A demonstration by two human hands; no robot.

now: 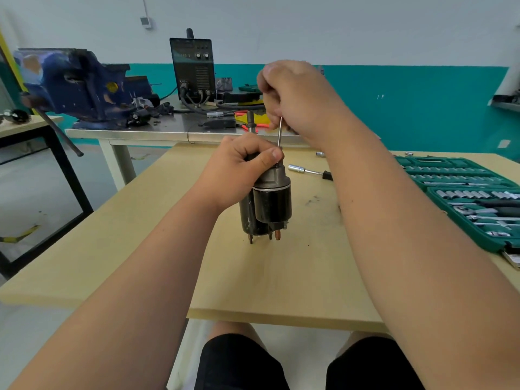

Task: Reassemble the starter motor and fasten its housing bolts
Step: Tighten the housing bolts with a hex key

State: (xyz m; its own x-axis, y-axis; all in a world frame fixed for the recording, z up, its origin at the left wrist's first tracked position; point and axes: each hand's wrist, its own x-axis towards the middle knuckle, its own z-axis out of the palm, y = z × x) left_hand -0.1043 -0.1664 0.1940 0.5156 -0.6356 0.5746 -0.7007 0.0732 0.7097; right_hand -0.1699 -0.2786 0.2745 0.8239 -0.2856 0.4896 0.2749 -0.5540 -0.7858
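A black starter motor (267,209) stands upright on its terminal studs in the middle of the wooden table (281,282), its grey nose housing and shaft pointing up. My left hand (242,167) grips the top of the motor, thumb pressed near the housing edge. My right hand (295,97) is above it, fingers curled round the handle of a screwdriver whose thin metal shank (279,133) points straight down. The shank's tip meets the housing just beside my left thumb. The handle itself is hidden inside my fist.
A nut driver with a socket (306,170) lies on the table behind the motor. An open green socket set case (464,198) fills the right side. Behind, a metal bench (168,130) carries a blue vise (81,85), a welder (194,68) and cables.
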